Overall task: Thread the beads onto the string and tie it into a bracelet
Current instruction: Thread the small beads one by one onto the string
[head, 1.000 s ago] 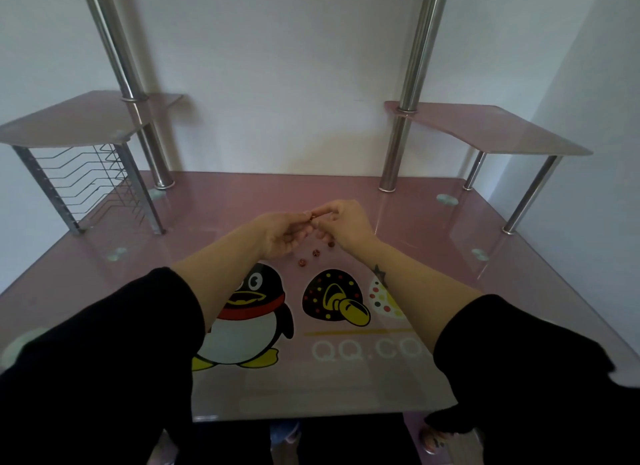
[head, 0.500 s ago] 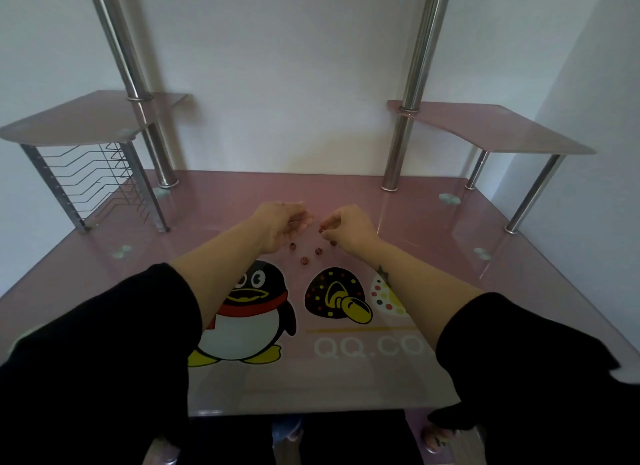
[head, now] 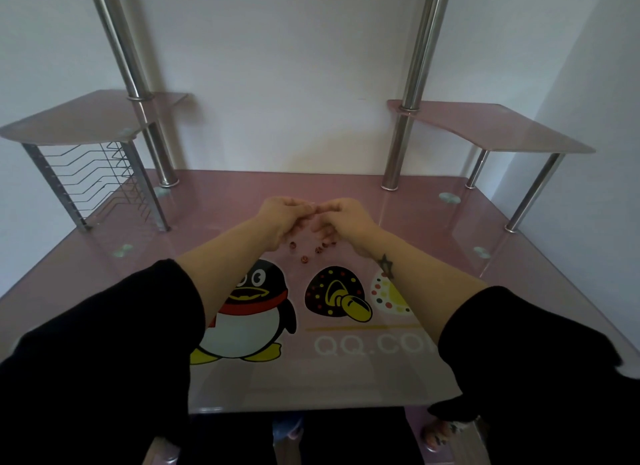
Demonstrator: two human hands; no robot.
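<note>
My left hand (head: 282,215) and my right hand (head: 346,218) are raised just above the pink glass desk (head: 398,222), their pinched fingertips touching each other at the middle. Whatever sits in the two pinches is too small to make out clearly; the string is too thin to see. Below the hands, several small dark red beads (head: 304,259) lie loose on the glass, in a short scatter from under my left palm to under my right fingers.
A penguin print (head: 242,312) and other cartoon prints cover the desk's near half. Two chrome posts (head: 398,146) rise at the back. A wire rack (head: 93,180) stands under the left raised shelf, and a second raised shelf (head: 491,128) is at the right.
Half a second ago my hands were apart, the right one low by the loose beads. They have come together again, fingertips meeting above the beads.
</note>
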